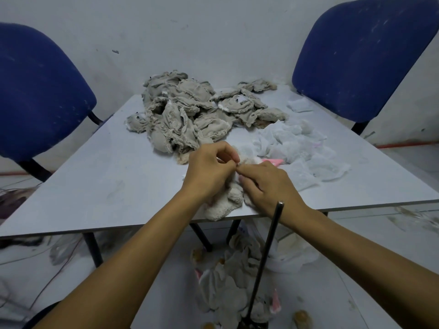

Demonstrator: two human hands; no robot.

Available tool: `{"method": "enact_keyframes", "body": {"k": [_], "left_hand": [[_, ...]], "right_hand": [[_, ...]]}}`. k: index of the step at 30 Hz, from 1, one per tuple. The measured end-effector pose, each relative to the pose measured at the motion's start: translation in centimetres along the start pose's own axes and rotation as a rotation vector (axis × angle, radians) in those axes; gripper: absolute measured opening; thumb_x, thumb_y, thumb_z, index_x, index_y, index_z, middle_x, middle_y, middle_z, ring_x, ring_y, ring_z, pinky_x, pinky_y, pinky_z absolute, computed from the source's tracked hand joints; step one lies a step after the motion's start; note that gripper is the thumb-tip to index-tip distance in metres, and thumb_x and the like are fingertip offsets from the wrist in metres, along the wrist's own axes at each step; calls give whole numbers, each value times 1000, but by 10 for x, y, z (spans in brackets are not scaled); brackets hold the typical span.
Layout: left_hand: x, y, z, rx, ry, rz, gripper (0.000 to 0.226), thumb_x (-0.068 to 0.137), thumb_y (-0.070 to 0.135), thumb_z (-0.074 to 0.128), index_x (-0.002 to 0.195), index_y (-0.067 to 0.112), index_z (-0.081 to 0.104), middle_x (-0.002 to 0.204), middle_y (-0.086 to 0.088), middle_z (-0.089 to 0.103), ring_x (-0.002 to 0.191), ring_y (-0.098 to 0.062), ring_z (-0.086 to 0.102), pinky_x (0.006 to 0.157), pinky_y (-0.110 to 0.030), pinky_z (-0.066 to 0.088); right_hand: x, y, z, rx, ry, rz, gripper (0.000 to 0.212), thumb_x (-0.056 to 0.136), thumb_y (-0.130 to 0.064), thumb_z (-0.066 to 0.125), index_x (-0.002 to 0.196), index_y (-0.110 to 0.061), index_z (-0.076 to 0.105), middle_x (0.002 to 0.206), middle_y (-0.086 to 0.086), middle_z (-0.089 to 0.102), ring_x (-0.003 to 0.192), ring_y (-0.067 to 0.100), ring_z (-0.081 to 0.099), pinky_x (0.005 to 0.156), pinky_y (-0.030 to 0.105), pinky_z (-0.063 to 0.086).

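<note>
- Nearest to you, on the floor under the bench, a heap of pale plush pieces [228, 288] lies with bits of pink showing. A thin dark rod [266, 257] stands up out of it and crosses in front of your right wrist.
- Your left hand [209, 172] and right hand [268, 184] are close together at the near edge of the bench [107, 186], fingertips almost meeting.
- Both hands have their fingers curled and pinch the top of the cream plush piece [228, 203] — it lies between and under your hands, its lower end reaching the bench edge.
- Just beyond your right hand a small pink scrap [273, 161] lies at the edge of a loose pile of white mesh [297, 148].
- Farther back, toward the middle of the bench, is a big heap of grey fabric pieces [190, 112] with frayed edges — it runs to the far edge.
- Two blue chairs stand at the far corners, one on the left [35, 96] and one on the right [361, 58], against a scuffed white wall [213, 32].
</note>
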State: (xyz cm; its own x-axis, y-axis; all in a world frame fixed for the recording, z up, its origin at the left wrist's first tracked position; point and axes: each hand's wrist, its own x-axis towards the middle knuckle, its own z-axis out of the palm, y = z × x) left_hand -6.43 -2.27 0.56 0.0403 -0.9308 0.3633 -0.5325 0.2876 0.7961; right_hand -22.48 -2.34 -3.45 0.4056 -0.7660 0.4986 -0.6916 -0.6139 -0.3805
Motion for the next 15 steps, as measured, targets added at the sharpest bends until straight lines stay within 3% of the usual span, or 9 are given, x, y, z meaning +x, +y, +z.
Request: {"method": "enact_keyframes", "body": {"k": [2,4,5,8,11,13,15], "left_hand": [[2,-1,-3,-5,0,-16,26,77,2,71,68,26,70,67,4,70,67,-12,67,67,-32,58],[2,-1,-3,-39,-1,-49,25,78,2,72,68,25,71,67,1,70,67,-20,69,69,-41,59],[1,-1,-2,-51,4,-60,24,77,2,72,69,24,71,66,1,70,67,-21,69,69,-43,59],[-2,0,2,-43,-6,-38,22,76,2,71,69,23,72,65,2,70,64,-16,68,64,-40,60],[-2,-2,2,-60,16,-11,23,77,2,71,69,23,72,64,2,69,61,-13,66,58,-32,56],[-2,-2,2,-104,20,-28,25,77,2,72,68,25,72,65,0,69,60,-13,63,56,-29,53],[-2,-1,3,-117,7,-45,26,78,3,73,68,27,72,66,0,69,60,-13,63,53,-29,52]], "right_hand": [[0,0,0,83,-41,63,25,98,-26,47,122,-25,53,78,-5,57,74,7,50,61,27,34],[-2,0,-2,176,7,113,27,96,-22,56,121,-26,46,65,-9,52,60,3,51,53,18,34],[-2,1,-4,174,46,109,23,95,-22,60,116,-24,52,64,-9,55,60,3,52,54,17,36],[-1,1,-8,120,82,57,15,93,-25,68,106,-22,73,84,-8,67,76,7,58,68,26,42],[2,2,-9,160,0,104,23,95,-30,64,116,-27,73,111,-4,55,87,11,59,79,28,47],[1,2,-9,160,22,100,26,94,-28,66,120,-24,72,104,-6,51,84,10,56,78,28,48],[-1,3,-10,177,81,87,27,90,-25,72,116,-23,72,92,-11,57,79,5,56,74,19,44]]}}
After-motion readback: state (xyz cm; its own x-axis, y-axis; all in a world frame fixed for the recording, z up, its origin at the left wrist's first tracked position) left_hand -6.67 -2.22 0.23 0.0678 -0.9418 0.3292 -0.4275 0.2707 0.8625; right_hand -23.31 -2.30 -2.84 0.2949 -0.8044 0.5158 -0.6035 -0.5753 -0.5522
